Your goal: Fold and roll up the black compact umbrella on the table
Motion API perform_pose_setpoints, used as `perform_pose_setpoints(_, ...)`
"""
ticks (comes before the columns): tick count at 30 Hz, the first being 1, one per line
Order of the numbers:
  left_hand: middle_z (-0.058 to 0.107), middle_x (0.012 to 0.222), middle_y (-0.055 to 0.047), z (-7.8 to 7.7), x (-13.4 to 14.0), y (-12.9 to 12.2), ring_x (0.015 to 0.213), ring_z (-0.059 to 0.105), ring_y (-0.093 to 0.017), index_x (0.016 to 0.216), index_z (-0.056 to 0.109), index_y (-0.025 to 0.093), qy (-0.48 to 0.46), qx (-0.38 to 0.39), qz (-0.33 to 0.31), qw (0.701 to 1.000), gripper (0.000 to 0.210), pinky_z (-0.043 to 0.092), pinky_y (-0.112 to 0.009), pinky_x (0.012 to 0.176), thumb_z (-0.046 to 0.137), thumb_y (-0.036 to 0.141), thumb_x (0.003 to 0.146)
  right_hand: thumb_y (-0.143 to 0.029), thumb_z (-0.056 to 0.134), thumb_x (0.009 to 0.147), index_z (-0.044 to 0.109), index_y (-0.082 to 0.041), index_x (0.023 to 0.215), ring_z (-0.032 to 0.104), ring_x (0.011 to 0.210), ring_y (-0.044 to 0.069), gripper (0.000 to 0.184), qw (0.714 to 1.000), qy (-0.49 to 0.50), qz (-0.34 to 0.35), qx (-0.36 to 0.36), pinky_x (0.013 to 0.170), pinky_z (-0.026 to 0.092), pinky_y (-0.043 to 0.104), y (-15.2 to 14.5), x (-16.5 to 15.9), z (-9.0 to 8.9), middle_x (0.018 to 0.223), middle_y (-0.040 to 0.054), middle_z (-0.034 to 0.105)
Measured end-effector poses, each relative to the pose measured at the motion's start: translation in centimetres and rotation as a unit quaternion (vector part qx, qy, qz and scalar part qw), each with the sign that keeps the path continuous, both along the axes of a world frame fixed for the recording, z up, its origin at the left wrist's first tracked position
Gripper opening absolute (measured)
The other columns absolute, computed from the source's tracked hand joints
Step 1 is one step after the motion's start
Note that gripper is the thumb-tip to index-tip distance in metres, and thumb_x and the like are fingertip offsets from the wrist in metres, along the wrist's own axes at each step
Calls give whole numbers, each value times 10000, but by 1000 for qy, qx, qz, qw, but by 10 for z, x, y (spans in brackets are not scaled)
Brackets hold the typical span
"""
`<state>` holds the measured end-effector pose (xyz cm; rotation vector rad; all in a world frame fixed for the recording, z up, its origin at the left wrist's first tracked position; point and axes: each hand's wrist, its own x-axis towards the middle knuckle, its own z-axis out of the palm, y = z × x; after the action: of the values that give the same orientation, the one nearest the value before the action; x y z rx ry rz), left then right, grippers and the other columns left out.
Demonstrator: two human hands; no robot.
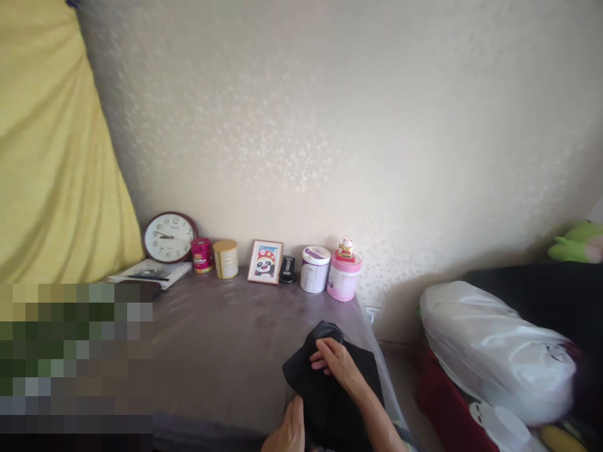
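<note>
A dark, soft cloth item (348, 408) with a shinier, rolled part at its top lies at the right front of the table; its exact kind does not show. On its upper part rests my right hand (336, 364), index finger stretched out and the other fingers loosely bent, with the thumb hidden. My left hand (286, 430) is at the cloth's lower left edge, its fingers straight and side by side. The picture's bottom border cuts off that hand, and its thumb is out of sight.
Along the wall on the grey-covered table (211, 351) stand a clock (169, 237), a pink can (202, 256), a yellow-lidded tin (226, 260), a panda picture frame (266, 262) and two tubs, one topped by a cat figurine (346, 249). A stuffed white plastic bag (494, 345) sits right.
</note>
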<state>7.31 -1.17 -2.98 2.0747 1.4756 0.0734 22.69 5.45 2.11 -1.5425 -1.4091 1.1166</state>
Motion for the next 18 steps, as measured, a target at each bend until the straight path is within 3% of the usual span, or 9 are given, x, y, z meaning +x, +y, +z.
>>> perform_pose_setpoints(3, 472, 1295, -142, 2, -6, -3, 1039, 574, -263, 1258, 430, 152, 12, 99, 14, 995, 578, 472, -313, 824, 524, 247, 696, -438, 416, 825, 576, -161, 942, 686, 731, 167, 340, 999, -32, 12, 16, 521, 433, 211, 0, 0, -1, 891, 81, 704)
perform_pose_setpoints(6, 483, 1295, -123, -1, -6, 1, 1161, 488, -280, 1191, 506, 194, -21, 236, -20, 971, 494, 422, -364, 946, 553, 274, 706, -377, 437, 817, 592, -175, 981, 684, 690, 159, 303, 997, -70, 6, 44, 560, 459, 233, 3, 0, -9, 878, 62, 709)
perform_pose_setpoints(9, 336, 1426, -125, -16, 4, 10, 1288, 338, -314, 1344, 345, 205, -36, 300, -89, 949, 728, 333, -435, 1042, 611, 264, 669, -316, 430, 824, 612, -190, 972, 668, 617, 140, 266, 990, -112, 10, 79, 634, 486, 256, 3, -1, -14, 835, 34, 715)
perform_pose_setpoints(11, 283, 1448, -143, -31, 13, 15, 1314, 274, -339, 1391, 237, 190, -14, 299, -90, 950, 834, 344, -456, 1036, 628, 229, 655, -289, 422, 836, 635, -215, 960, 665, 661, 149, 257, 979, -166, 17, 115, 670, 487, 265, -2, -3, -14, 846, 24, 718)
perform_pose_setpoints(14, 304, 1439, -93, -54, 26, 17, 1309, 304, -269, 1386, 233, 243, 21, 339, -31, 940, 689, 366, -403, 1034, 456, 60, 761, -262, 431, 854, 673, -256, 926, 636, 824, 181, 253, 936, -278, 32, 212, 755, 464, 289, -14, -5, -9, 886, 17, 715)
perform_pose_setpoints(18, 352, 1415, -64, -70, 34, 13, 1283, 356, -239, 1386, 167, 283, 34, 390, -15, 920, 732, 405, -360, 1008, 397, -28, 765, -227, 429, 877, 693, -257, 901, 561, 1016, 202, 267, 890, -343, 69, 291, 907, 400, 338, -14, 1, -10, 952, 16, 709)
